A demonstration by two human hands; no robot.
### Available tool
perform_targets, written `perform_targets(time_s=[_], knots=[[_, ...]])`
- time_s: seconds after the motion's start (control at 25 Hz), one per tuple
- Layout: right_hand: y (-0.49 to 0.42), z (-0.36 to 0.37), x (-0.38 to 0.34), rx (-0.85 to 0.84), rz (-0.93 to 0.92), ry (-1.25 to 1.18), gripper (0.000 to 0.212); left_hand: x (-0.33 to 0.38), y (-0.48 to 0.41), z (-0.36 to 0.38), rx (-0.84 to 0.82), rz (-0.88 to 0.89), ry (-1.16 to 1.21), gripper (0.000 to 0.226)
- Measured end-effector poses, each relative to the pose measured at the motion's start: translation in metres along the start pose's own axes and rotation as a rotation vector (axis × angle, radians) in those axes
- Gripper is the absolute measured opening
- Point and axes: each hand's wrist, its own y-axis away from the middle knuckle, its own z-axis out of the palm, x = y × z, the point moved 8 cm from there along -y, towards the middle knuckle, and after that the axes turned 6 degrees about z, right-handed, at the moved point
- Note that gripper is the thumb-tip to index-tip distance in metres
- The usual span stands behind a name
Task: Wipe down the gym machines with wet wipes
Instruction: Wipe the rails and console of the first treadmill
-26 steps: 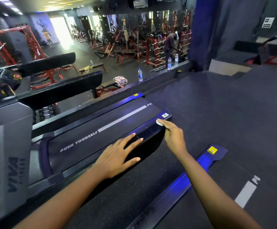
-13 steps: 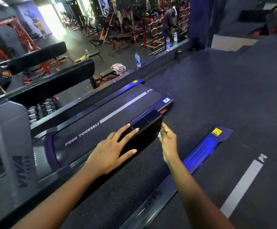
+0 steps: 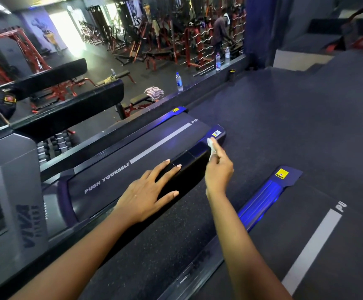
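Since the earlier frame our right hand [image 3: 219,172] has risen from the outer flank of the side rail [image 3: 189,158] to its far end, just right of the frame's centre, while our left hand [image 3: 145,195] has stayed planted. The right hand's fingers [image 3: 219,150] are curled in a pinch on the white wipe [image 3: 210,146], which touches the rail just below the end cap [image 3: 219,131] with its yellow sticker. The left hand's fingers lie straight and spread, holding nothing, flat across the rail and the edge of the belt [image 3: 137,152] of the treadmill [image 3: 22,180].

We judge the step in hand to be wiping the rail's far end. To do it well we should spread the bunched wipe, press it flat, go round the cap's corners, then draw back along top and flank in overlapping strokes.

What stands in the way is mainly our own left hand, which covers a stretch of rail and must lift for that part. A second treadmill's blue rail [image 3: 260,200] runs at lower right, with speckled floor between. Toward the upper middle, a water bottle [image 3: 178,82] and a folded towel [image 3: 154,92] sit well apart from our hands.
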Motion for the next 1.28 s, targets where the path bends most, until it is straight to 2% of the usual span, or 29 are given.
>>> perform_targets(time_s=[0.08, 0.12, 0.32, 0.48, 0.64, 0.76, 0.88, 1.12, 1.28], knots=[[0.019, 0.007, -0.015, 0.036, -0.156, 0.028, 0.042, 0.001, 0.000, -0.001, -0.001, -0.003, -0.003, 0.066], [0.027, 0.006, -0.010, 0.066, -0.164, 0.032, 0.044, 0.001, 0.000, -0.001, -0.001, -0.006, -0.002, 0.067], [0.048, 0.001, 0.033, 0.148, 0.024, 0.083, 0.051, 0.002, 0.000, -0.003, -0.001, -0.011, -0.003, 0.068], [0.071, 0.006, 0.052, 0.131, 0.124, 0.120, 0.049, 0.001, -0.001, -0.003, -0.005, -0.004, 0.010, 0.067], [0.091, -0.012, 0.069, 0.056, 0.139, 0.155, 0.043, 0.001, -0.001, -0.003, -0.013, -0.008, 0.010, 0.068], [0.055, -0.030, 0.036, 0.164, -0.018, 0.117, 0.043, 0.001, 0.000, -0.004, -0.012, -0.007, 0.014, 0.069], [0.028, -0.013, -0.007, 0.162, -0.232, 0.076, 0.043, 0.001, -0.001, -0.003, -0.008, -0.006, 0.024, 0.068], [0.091, 0.010, 0.017, 0.196, -0.225, 0.048, 0.043, -0.002, -0.003, 0.000, -0.004, -0.007, 0.038, 0.066], [0.137, 0.012, 0.028, 0.014, -0.311, 0.077, 0.037, -0.001, -0.003, -0.002, 0.001, -0.016, 0.063, 0.070]])
